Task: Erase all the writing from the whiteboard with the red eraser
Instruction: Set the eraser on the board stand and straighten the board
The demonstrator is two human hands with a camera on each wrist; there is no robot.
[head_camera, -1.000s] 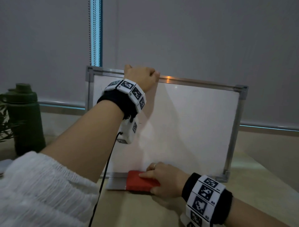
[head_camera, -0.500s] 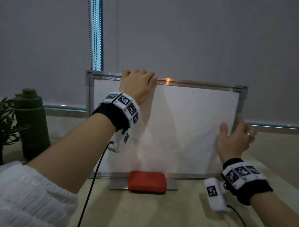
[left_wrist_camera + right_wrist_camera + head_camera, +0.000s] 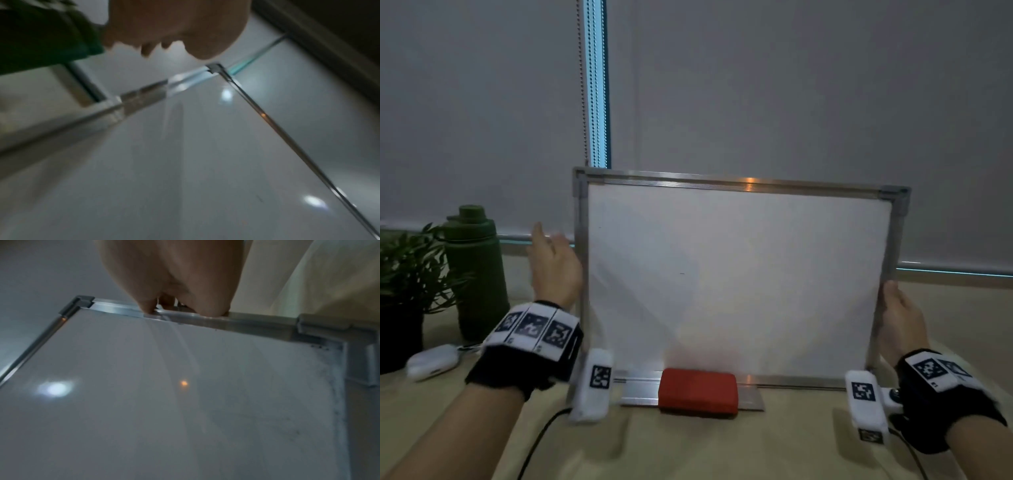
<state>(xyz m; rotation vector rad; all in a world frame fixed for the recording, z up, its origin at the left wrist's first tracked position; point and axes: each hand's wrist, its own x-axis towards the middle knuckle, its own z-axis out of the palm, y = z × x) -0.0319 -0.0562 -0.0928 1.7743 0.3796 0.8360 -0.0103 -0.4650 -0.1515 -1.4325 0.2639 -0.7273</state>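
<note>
Both hands (image 3: pixel 726 301) moved to whiteboard (image 3: pixel 736 274) sides; red eraser (image 3: pixel 698 390) unmoved

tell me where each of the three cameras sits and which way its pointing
Head: worn on the head, looking forward and down at the whiteboard, red eraser, left hand and right hand.
Left wrist: looks along the hand, blurred, up the board's left frame.
Right wrist: looks along the hand gripping the board's right frame.
Shared: all three show the whiteboard.

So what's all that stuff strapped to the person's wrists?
Each wrist wears a black band topped with white squares bearing black square-pattern codes. A white padded pod with its own code hangs beneath each, trailing a black cable.
</note>
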